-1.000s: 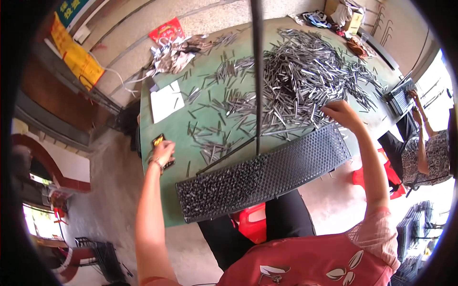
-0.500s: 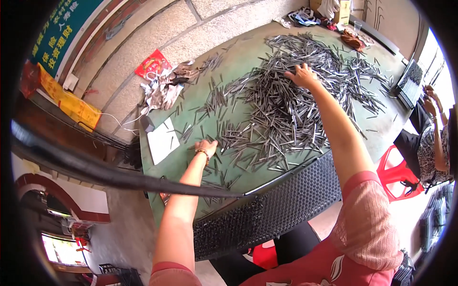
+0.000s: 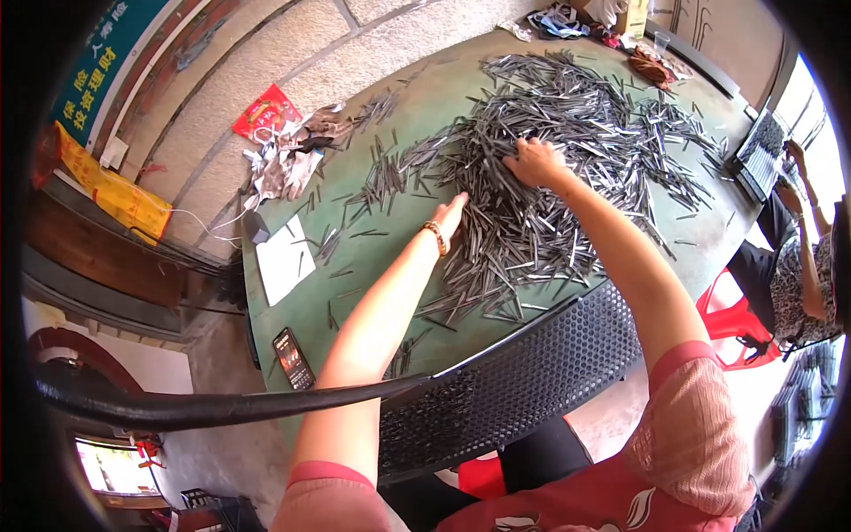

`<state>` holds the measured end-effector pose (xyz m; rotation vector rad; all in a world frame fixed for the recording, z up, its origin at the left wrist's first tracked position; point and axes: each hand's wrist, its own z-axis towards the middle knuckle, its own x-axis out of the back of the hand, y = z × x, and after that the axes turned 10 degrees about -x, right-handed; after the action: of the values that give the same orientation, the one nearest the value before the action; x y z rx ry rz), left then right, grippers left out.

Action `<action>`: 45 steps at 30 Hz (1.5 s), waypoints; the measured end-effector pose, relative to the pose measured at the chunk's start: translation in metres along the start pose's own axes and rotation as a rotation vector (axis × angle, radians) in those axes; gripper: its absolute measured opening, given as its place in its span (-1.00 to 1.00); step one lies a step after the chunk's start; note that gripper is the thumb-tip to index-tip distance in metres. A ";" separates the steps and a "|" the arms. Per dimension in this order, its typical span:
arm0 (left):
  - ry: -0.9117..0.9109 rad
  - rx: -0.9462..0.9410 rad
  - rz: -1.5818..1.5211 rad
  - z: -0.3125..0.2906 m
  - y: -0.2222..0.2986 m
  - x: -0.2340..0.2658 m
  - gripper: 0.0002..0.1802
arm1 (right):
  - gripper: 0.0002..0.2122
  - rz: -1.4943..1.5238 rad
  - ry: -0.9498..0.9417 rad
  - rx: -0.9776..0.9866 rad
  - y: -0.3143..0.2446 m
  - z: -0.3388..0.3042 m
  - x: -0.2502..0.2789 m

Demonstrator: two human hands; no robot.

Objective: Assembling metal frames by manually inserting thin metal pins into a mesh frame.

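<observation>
A black perforated tray (image 3: 532, 372) lies at the near edge of the green table (image 3: 355, 293), a phone (image 3: 292, 357) to its left. The left hand (image 3: 450, 215), fingers straight and together, rests flat against the near side of the pile of thin metal rods (image 3: 567, 151). Farther in, the right hand (image 3: 534, 162) presses down on the pile, fingers curled into the rods; whether it clamps any cannot be told.
</observation>
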<state>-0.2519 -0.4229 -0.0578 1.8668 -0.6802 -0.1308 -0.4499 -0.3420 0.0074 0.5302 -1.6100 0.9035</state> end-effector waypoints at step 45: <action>-0.045 -0.004 0.301 0.014 -0.028 0.042 -0.20 | -0.76 0.977 0.099 -0.466 0.267 -0.280 0.027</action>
<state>-0.2117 -0.4493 -0.0791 1.7395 -0.9822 0.0206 -0.4855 0.0433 -0.0264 -0.6874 -1.9059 1.1542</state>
